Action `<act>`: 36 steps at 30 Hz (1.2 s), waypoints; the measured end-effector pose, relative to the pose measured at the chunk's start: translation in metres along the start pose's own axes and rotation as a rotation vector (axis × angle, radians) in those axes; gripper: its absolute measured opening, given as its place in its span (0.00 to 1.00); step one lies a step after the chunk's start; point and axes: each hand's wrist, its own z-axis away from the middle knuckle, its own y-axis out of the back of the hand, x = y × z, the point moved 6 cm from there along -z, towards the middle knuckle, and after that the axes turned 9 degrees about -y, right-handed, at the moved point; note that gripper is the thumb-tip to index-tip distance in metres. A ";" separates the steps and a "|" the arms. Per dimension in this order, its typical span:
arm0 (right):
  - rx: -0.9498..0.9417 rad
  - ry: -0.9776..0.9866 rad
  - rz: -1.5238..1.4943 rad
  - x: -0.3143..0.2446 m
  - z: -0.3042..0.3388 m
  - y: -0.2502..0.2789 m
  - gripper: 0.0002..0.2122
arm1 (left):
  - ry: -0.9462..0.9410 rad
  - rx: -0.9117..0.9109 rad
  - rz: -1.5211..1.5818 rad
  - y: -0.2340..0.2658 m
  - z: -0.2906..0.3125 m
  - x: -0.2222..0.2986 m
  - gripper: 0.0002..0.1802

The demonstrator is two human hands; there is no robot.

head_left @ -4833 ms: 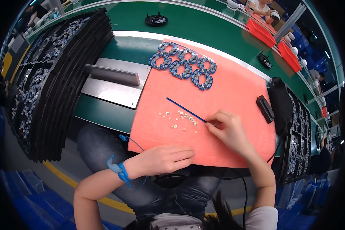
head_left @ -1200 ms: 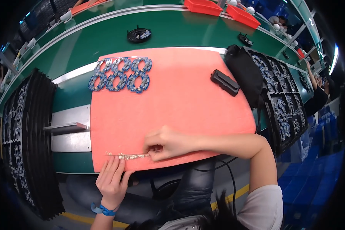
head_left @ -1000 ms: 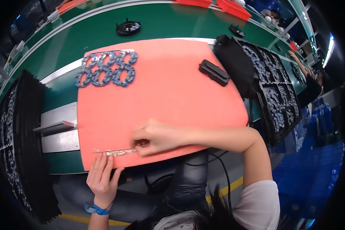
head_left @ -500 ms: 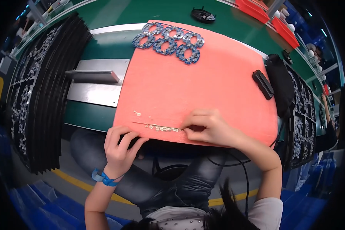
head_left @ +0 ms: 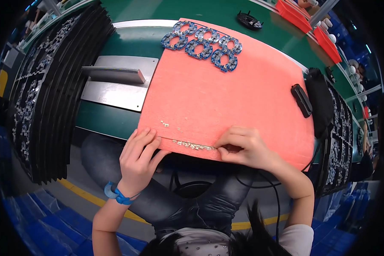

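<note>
My right hand (head_left: 245, 148) is closed in a pinch at the front edge of the pink foam mat (head_left: 243, 102). Between thumb and forefinger it grips one end of a thin, pointed rod (head_left: 168, 138), which lies low across the mat toward the left. Small pale metallic pieces (head_left: 192, 145) are gathered in a row along the rod. My left hand (head_left: 138, 154), wearing a blue wristband, rests at the mat's front left corner with its thumb apart from the fingers. Its fingertips are close to the rod's left end; whether they touch it I cannot tell.
A few more small pieces (head_left: 164, 124) lie farther back. Several blue circuit boards (head_left: 199, 49) sit at the mat's far edge. A metal bracket (head_left: 115, 91) and stacked black trays (head_left: 42, 102) stand left. A black case (head_left: 301, 100) lies right, beside more trays (head_left: 339, 128).
The whole view has shifted, so the table appears farther right. My left hand has moved slightly forward onto the mat, its fingers closer together. My right hand keeps its pinch on the rod.
</note>
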 end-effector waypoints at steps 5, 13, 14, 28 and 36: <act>0.007 0.033 0.022 -0.003 0.003 -0.001 0.07 | 0.041 0.022 0.042 0.001 0.001 -0.002 0.19; 0.007 0.091 0.113 -0.015 0.016 -0.006 0.09 | 0.085 0.084 0.121 0.001 0.004 -0.007 0.27; 0.007 0.109 0.119 -0.016 0.017 -0.007 0.09 | 0.076 0.058 0.109 0.001 0.004 -0.007 0.27; 0.157 0.017 0.126 -0.015 0.015 0.007 0.08 | 0.088 -0.021 0.116 -0.002 0.005 -0.008 0.27; 0.161 -0.185 0.116 0.002 -0.017 0.007 0.06 | 0.091 0.028 0.184 -0.001 0.009 -0.010 0.41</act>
